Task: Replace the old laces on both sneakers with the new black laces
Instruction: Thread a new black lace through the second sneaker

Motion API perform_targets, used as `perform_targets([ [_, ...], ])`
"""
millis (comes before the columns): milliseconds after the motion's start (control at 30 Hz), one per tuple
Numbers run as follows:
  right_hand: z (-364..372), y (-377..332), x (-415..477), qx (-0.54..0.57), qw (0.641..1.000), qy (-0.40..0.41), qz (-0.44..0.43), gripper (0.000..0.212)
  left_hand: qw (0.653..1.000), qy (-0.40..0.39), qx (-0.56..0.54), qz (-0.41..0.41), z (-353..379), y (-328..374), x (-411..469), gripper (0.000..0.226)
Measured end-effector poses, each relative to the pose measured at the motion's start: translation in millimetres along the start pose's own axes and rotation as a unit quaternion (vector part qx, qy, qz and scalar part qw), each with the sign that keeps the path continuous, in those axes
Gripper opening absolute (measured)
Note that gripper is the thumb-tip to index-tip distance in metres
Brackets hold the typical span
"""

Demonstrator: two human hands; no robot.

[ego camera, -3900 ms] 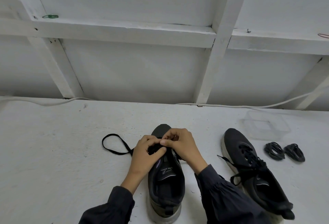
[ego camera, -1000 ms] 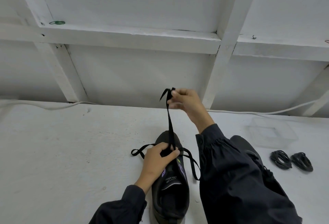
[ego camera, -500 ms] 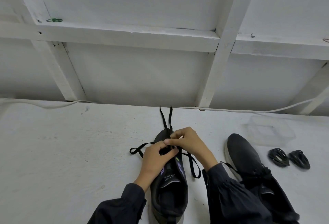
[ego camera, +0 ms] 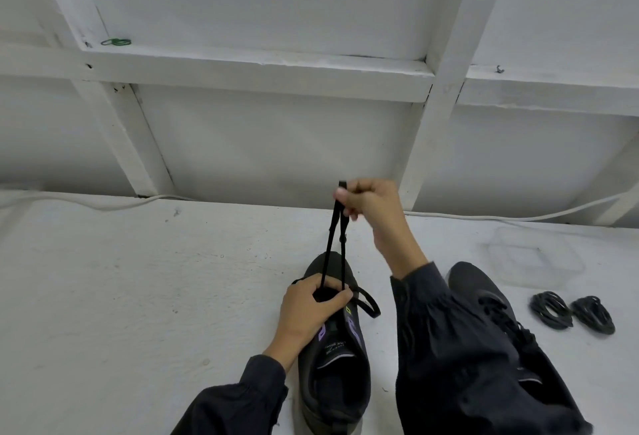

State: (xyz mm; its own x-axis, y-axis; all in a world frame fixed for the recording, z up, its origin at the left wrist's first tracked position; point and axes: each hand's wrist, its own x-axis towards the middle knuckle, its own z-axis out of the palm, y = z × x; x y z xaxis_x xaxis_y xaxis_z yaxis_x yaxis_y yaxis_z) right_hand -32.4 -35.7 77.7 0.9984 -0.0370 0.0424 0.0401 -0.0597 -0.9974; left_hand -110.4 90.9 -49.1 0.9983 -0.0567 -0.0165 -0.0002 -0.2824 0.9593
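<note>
The left of the frame is white counter, good room for laying a lace out, ending at the back where a white cable runs along the foot of the wall. At lower centre the left hand curls over the front of the sneaker, gripping it down on the counter by the lowest eyelets. From under those fingers two strands of black lace rise taut to the right hand, which pinches them at mid-frame, above the toe. The upper eyelets look bare, so this is probably the old lace nearly drawn out, though the fingers hide the last holes. Right of the raised sleeve, the second sneaker lies fully laced and not begun. Further right a clear box stands toward the back, and two coiled laces lie in front of it, unopened, so both new laces are left to thread. That side is crowded, while a pull upward meets only free air.
</note>
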Motion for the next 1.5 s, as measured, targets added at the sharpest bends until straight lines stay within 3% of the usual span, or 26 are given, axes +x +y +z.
perform_targets([
  [233, 2, -13, 54, 0.016, 0.999, 0.035, -0.035, 0.023, 1.0, -0.003, 0.022, -0.004, 0, -1, 1, 0.01],
  [300, 2, 2, 53, 0.024, 1.0, 0.014, -0.009, 0.009, 1.0, 0.002, 0.026, -0.006, 0, 0, 1, 0.021],
  [367, -8, 18, 51, -0.035, 0.998, -0.029, 0.053, 0.019, 1.0, 0.003, 0.03, -0.003, 1, -1, 1, 0.034],
  [500, -37, 45, 33, -0.285, 0.937, -0.124, 0.159, 0.055, 0.999, 0.006, 0.033, 0.008, 2, -6, 2, 0.046],
  [633, -39, 57, -7, -0.319, 0.891, -0.248, 0.208, 0.053, 0.998, 0.02, 0.053, 0.016, 3, -6, 3, 0.047],
  [733, -25, 75, -24, -0.26, 0.923, -0.225, 0.172, 0.044, 0.997, 0.019, 0.069, 0.013, 3, -4, 3, 0.033],
  [900, -5, 81, -38, -0.093, 0.983, -0.136, 0.08, 0.029, 0.997, 0.02, 0.069, 0.006, 3, -4, 3, 0.043],
  [1067, -2, 63, -37, -0.101, 0.99, -0.089, 0.036, 0.031, 0.998, 0.009, 0.066, -0.008, 0, -3, 4, 0.043],
  [1367, 3, 32, -17, 0.011, 0.999, -0.034, 0.021, 0.023, 0.999, -0.007, 0.031, 0.03, -1, -1, 1, 0.014],
  [1500, 0, 34, -19, 0.017, 0.997, -0.068, 0.04, 0.02, 0.994, 0.034, 0.062, 0.087, -1, -6, 1, 0.041],
])
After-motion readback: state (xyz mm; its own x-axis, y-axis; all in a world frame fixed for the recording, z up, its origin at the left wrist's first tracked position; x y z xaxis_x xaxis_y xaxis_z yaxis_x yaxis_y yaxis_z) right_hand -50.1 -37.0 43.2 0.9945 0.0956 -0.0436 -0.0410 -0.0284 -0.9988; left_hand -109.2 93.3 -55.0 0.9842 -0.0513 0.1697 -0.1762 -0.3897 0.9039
